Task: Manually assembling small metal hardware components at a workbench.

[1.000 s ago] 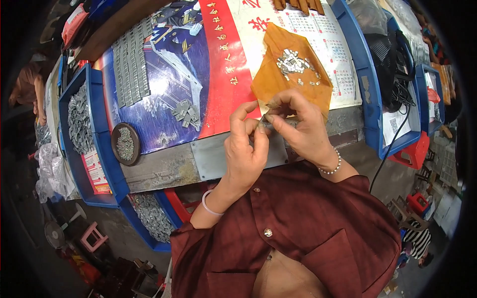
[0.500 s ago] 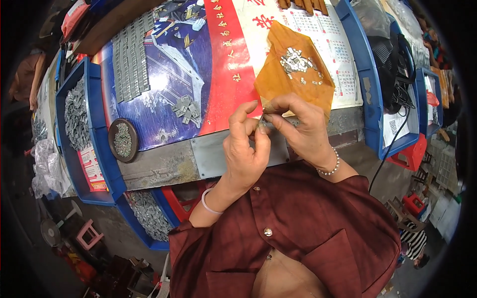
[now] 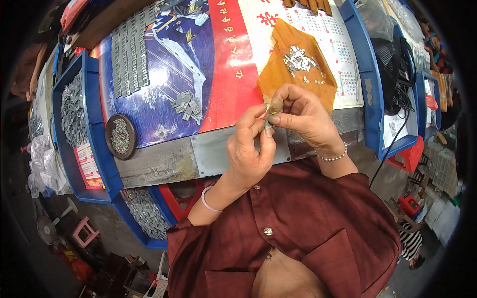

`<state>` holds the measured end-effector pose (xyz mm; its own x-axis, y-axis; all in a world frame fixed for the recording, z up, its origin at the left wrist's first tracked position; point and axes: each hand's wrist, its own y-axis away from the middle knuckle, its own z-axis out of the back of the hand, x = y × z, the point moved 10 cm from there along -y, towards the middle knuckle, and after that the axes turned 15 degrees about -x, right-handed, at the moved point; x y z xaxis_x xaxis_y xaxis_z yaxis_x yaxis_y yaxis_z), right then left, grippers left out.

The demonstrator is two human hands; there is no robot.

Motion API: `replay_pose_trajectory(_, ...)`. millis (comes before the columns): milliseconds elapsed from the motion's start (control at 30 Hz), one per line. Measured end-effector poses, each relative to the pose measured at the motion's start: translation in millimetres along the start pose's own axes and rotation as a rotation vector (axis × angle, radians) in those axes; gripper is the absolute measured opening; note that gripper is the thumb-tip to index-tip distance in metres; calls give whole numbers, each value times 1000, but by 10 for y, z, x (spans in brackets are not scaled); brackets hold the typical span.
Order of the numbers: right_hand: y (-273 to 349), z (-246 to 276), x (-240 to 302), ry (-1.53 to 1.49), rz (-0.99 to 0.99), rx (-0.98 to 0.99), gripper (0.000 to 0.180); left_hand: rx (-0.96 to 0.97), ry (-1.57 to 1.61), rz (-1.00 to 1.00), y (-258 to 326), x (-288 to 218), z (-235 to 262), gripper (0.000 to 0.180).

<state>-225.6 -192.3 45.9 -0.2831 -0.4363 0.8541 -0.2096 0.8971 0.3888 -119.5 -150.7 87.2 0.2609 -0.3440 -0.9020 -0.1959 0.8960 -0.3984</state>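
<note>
Left hand [image 3: 250,148] and right hand [image 3: 305,121] are meeting fingertip to fingertip, both grips pinching a small part [image 3: 268,122], largely hidden, over the worktop's [image 3: 159,170] near edge. From there, an orange sheet [image 3: 279,82] is bearing pale pieces [image 3: 300,59] at 1 o'clock; loose grey pieces [image 3: 187,106] are lying at 9, a dark bowl [image 3: 132,137] sitting farther out, grey strips [image 3: 130,57] lining up at 10.
</note>
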Motion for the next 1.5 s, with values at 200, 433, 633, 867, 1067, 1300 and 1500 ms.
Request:
replay_pose_trajectory(200,-11,1,-37,-40,-57,-28,17,46,131,364,1,214,-15,40)
replay_pose_trajectory(433,25,-18,-33,35,-8,-35,16,-9,157,375,26,254,39,42)
replay_pose_trajectory(633,27,-61,-72,112,78,-38,14,16,37,287,30,222,46,42)
replay_pose_trajectory(867,-15,-177,-51,110,26,-52,20,-12,264,541,80,464,134,41)
replay_pose_trajectory(1067,87,-459,384,709,528,77,25,38,421,751,127,552,216,41)
replay_pose_trajectory(1300,278,-1129,433,1024,718,488,23,109,532,843,177,507,438,40)
replay_pose_trajectory(1500,86,-1559,496,1041,752,626,25,-37,595,749,99,456,903,43)
